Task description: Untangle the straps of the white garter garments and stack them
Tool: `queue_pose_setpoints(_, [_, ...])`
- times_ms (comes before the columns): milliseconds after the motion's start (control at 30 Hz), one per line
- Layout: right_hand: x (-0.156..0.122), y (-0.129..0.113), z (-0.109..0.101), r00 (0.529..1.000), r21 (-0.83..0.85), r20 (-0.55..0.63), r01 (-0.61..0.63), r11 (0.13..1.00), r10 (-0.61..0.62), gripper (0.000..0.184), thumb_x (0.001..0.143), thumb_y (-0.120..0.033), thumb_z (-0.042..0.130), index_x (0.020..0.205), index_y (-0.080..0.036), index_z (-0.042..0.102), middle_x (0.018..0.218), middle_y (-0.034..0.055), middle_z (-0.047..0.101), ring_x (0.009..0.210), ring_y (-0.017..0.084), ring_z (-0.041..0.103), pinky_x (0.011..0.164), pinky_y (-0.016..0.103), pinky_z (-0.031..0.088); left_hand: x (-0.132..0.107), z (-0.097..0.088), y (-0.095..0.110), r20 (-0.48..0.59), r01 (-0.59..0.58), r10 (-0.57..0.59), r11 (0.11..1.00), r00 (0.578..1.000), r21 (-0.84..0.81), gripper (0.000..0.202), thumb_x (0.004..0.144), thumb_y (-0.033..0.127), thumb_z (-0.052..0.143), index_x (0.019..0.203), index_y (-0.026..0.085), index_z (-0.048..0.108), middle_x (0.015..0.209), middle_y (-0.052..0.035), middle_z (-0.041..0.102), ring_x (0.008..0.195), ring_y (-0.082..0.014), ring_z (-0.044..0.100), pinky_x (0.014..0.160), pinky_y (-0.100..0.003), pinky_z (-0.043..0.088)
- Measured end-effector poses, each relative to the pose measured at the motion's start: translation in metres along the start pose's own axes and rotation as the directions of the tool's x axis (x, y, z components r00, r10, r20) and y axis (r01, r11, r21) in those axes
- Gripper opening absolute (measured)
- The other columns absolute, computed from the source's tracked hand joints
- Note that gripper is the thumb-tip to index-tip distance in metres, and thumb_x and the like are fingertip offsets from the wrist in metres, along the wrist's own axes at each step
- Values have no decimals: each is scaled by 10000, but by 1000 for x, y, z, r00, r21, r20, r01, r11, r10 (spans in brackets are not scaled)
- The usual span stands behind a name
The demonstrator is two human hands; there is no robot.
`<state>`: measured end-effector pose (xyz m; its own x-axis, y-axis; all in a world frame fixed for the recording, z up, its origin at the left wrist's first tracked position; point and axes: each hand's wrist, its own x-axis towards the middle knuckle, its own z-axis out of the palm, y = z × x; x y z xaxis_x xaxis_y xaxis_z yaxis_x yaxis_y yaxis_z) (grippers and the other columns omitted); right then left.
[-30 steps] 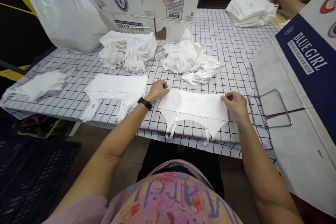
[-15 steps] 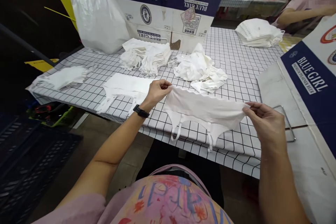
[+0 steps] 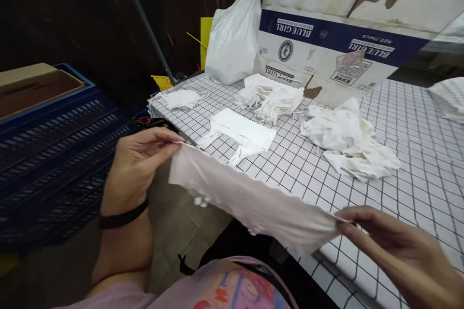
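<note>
A thin white bra top (image 3: 250, 198) is stretched between my two hands, above the table's front edge. My left hand (image 3: 139, 169), with a black band on the wrist, pinches its upper left corner. At the other end, my right hand (image 3: 395, 246) grips the upper right corner between thumb and fingers. The fabric hangs tilted, lower on the right, and its straps are mostly hidden. Just beyond it, another white bra top (image 3: 241, 128) lies flat on the checked tablecloth (image 3: 409, 203), straps toward me.
Behind are a neat stack of white garments (image 3: 271, 96), a loose heap (image 3: 340, 130) and a small pile (image 3: 183, 99). A white plastic bag (image 3: 234, 43) and an upturned Blue Girl carton (image 3: 326, 48) stand at the back. Blue crates (image 3: 65, 154) are at left.
My view has turned left. Both hands have drawn the bra top up and toward me, its left end now beyond the table edge; the straps no longer hang plainly in sight.
</note>
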<state>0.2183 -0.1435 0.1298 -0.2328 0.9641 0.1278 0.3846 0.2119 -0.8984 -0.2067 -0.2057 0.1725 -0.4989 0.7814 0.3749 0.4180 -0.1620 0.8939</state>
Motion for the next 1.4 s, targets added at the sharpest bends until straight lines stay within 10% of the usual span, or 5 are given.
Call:
queue_pose_setpoints(167, [103, -10, 80, 962, 216, 252, -165, 962, 108, 322, 774, -527, 838, 882, -227, 787, 846, 92, 770, 819, 275, 738, 764, 392, 630, 85, -3, -51, -106, 6, -2, 999, 994, 37, 197, 732, 245, 847, 917, 226, 782, 873, -7, 736, 804, -161, 651, 782, -310, 558])
queue_pose_setpoints(333, [195, 27, 139, 953, 248, 242, -245, 937, 185, 357, 700, -477, 817, 873, -170, 761, 738, 78, 742, 734, 228, 703, 705, 344, 569, 195, 61, -142, 10, 202, -205, 968, 979, 147, 189, 658, 143, 776, 837, 153, 716, 711, 14, 643, 653, -114, 572, 688, -270, 495])
queue_pose_setpoints(467, [235, 67, 160, 950, 144, 159, -290, 946, 268, 274, 681, -382, 755, 843, -161, 755, 660, 57, 717, 690, 214, 692, 648, 313, 527, 236, 113, -200, 101, 220, -251, 943, 963, 249, 153, 619, 114, 734, 768, 145, 721, 676, 7, 613, 646, -134, 550, 667, -282, 451])
queue_pose_setpoints(833, [266, 96, 164, 975, -145, -71, -218, 965, 210, 206, 720, -397, 646, 695, -207, 722, 562, 41, 689, 596, 242, 665, 706, 372, 524, 275, 161, -248, 248, 96, -212, 908, 945, 407, 232, 651, 132, 694, 873, 150, 758, 741, -25, 682, 785, -189, 630, 793, -313, 489])
queue_pose_setpoints(1400, [270, 96, 171, 947, -104, -114, -312, 944, 301, 116, 728, -226, 611, 693, -188, 715, 580, 30, 715, 593, 223, 697, 754, 337, 548, 274, 169, -252, 211, 94, -214, 881, 954, 464, 356, 680, 194, 791, 1033, 168, 764, 833, -39, 751, 870, -234, 699, 822, -347, 529])
